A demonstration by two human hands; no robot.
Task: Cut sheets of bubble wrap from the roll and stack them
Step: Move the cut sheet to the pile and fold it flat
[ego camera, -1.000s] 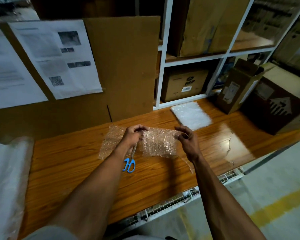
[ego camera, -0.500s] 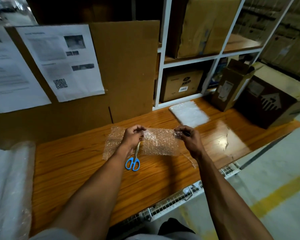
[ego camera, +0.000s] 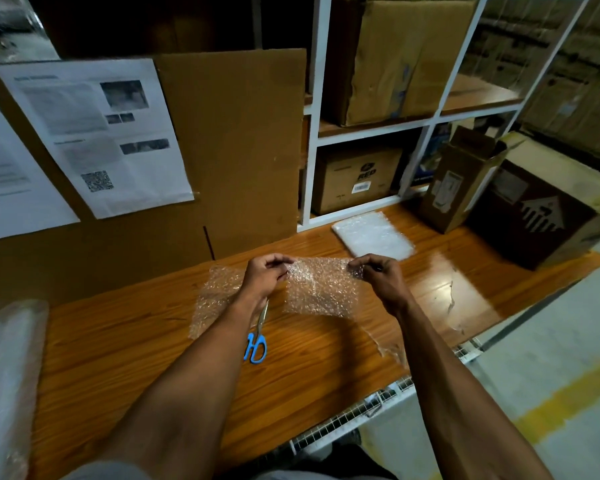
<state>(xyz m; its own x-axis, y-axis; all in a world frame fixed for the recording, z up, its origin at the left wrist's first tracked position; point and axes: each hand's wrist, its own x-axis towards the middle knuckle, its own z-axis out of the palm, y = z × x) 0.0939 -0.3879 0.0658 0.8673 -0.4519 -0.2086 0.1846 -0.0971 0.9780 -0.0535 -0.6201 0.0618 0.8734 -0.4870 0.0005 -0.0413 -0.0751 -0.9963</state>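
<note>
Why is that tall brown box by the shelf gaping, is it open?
Open: the tall brown box stands upright with its top flaps raised; contents cannot be seen.

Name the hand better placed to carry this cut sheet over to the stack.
Right. Both hands pinch the sheet's top corners, but the right hand is nearer the white stack, which lies just beyond it. The left hand would probably have to cross over.

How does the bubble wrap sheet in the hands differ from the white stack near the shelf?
The held sheet is single, clear and crumpled, lifted at its top edge by the left hand and right hand. The stack looks white and thick, lies flat on the table, and nothing touches it. Both appear to be bubble wrap.
</note>
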